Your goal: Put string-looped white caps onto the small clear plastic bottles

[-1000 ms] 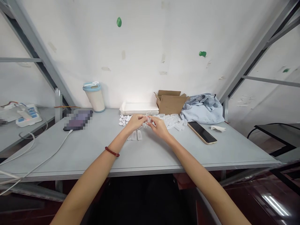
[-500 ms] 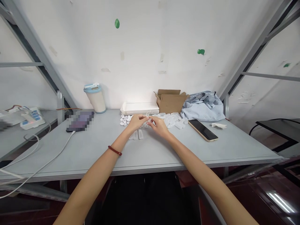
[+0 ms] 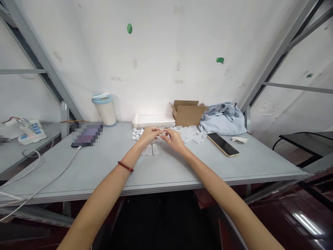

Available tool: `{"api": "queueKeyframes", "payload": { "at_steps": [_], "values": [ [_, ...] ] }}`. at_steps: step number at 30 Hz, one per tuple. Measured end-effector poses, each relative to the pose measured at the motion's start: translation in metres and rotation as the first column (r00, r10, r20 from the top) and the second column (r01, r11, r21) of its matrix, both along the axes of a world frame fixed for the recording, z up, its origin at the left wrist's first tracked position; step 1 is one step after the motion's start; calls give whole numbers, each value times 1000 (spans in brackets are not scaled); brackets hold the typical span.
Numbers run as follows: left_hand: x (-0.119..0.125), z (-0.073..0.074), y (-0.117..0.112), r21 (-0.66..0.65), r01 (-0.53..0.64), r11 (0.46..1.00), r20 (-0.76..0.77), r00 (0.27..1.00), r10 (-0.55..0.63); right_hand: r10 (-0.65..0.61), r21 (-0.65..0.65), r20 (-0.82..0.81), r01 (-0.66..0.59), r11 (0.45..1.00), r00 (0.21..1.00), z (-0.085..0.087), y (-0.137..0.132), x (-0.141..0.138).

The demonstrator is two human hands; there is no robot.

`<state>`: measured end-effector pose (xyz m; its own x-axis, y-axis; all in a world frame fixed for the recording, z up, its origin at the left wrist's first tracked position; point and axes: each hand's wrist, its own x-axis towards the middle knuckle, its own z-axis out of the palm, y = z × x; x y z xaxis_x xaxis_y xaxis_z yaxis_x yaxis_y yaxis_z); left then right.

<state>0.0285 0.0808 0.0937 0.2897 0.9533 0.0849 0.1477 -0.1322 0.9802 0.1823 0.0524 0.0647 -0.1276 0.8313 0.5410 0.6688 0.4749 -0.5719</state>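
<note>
My left hand (image 3: 148, 135) and my right hand (image 3: 173, 139) meet over the middle of the grey table (image 3: 104, 166). Both pinch a small clear plastic piece (image 3: 160, 133) between their fingertips. A red bead bracelet (image 3: 125, 167) sits on my left wrist. Under the hands lie three clear plastic cases (image 3: 150, 150) side by side. A heap of small white caps (image 3: 136, 133) lies to the left of the hands. A pile of clear plastic parts (image 3: 192, 134) lies to the right of them.
At the back stand a white cup with a blue lid (image 3: 104, 109), a stack of white trays (image 3: 154, 121), an open cardboard box (image 3: 187, 114) and a blue cloth (image 3: 223, 118). One phone (image 3: 223, 144) lies right. Another phone (image 3: 87, 135) with a white cable (image 3: 49, 182) lies left.
Both hands stay pinched together on the small piece, fingers shifting only slightly. The view has drifted a little.
</note>
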Motion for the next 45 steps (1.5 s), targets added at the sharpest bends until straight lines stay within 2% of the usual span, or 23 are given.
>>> {"api": "queueKeyframes", "payload": {
  "at_steps": [3,10,20,25,29,33,35,38,40,42,43,45],
  "values": [
    [-2,0,1,-53,33,998,7,999,-33,-2,0,22,2,1000,1000,-3,1,0],
    [-6,6,-1,-85,65,994,-54,996,-69,-14,-2,44,14,1000,999,-5,3,1],
    [-2,1,-3,6,11,1000,-70,998,-10,14,-1,28,-14,1000,1000,-2,-2,2],
    [-3,7,-4,-2,-23,1000,-101,995,22,58,-4,25,-58,998,998,-3,-1,1],
    [-13,12,1,-14,-47,999,-100,994,45,83,5,-33,-83,997,996,1,-3,0],
    [-17,10,4,-34,-15,999,-79,997,12,159,-163,-193,-192,968,968,1,-6,-2],
    [-15,8,4,-52,5,999,-77,997,-9,159,-229,-293,-231,946,943,-1,-5,-4],
    [-12,4,4,-64,6,998,-88,996,-12,81,-223,-325,-160,962,942,-4,-2,-4],
    [-11,4,4,28,-38,999,-124,991,41,36,-181,-292,-93,979,956,-5,1,-2],
    [-9,4,4,246,-73,967,-196,973,124,22,-154,-279,-68,986,960,-5,4,1],
    [-8,4,3,370,-56,928,-239,959,153,21,-152,-286,-67,986,958,-5,5,2],
    [-4,4,0,554,53,831,-327,932,159,29,-154,-314,-81,985,949,-5,7,4]
  ]
}}
